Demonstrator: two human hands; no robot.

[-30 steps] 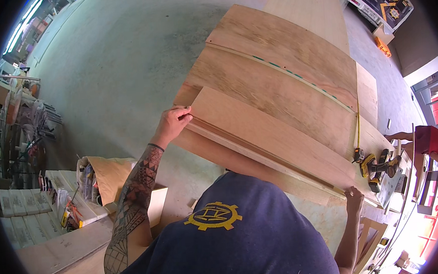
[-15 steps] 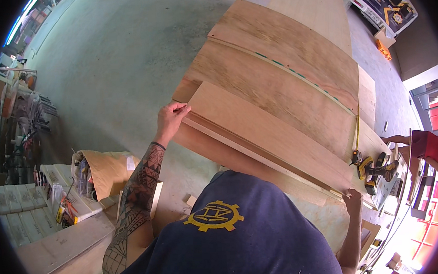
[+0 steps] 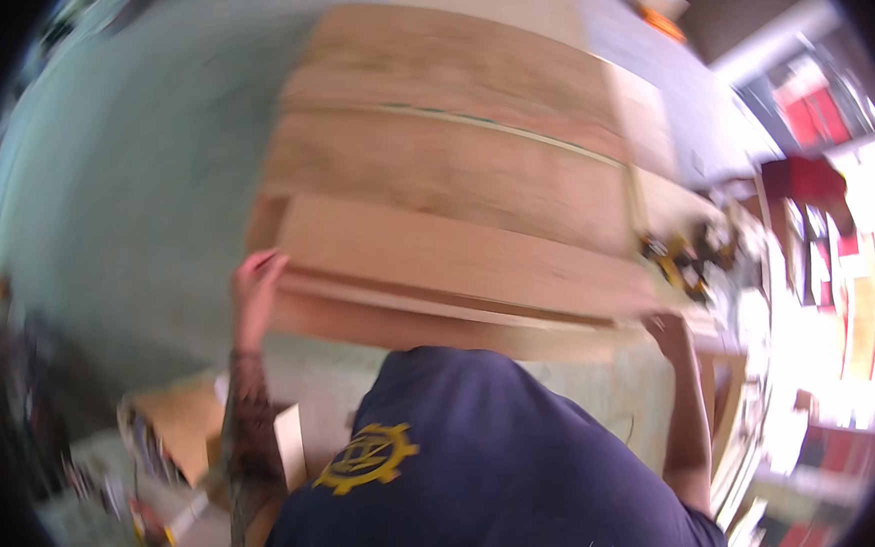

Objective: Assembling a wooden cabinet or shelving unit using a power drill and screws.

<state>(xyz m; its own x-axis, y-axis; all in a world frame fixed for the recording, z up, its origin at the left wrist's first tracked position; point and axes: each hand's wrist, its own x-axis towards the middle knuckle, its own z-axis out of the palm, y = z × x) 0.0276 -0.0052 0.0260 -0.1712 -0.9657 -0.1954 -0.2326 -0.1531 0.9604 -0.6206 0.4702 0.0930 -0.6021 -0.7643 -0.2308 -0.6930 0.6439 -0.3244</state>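
A long narrow plywood board (image 3: 467, 257) lies over the near edge of large plywood sheets (image 3: 452, 187). My left hand (image 3: 258, 289) is closed on the board's near left corner, thumb and fingers pinched together. My right hand (image 3: 672, 334) grips the right end of the same board, its fingers blurred by motion. Below the board's near edge a dark gap and further wood edges run between my two hands. Across the sheets behind runs a pale strip (image 3: 509, 129) with green marks.
Yellow-and-black power tools (image 3: 692, 258), smeared by motion, lie right of the sheets, beside a yellow tape blade (image 3: 635, 201). A person in red (image 3: 803, 183) is at the far right. A brown paper bag (image 3: 181, 420) stands at the lower left. Concrete floor (image 3: 151, 171) stretches left.
My view has turned, so the sheets, board and both hands appear farther left, with the near board lower on its left side. Both hands remain at the board's ends.
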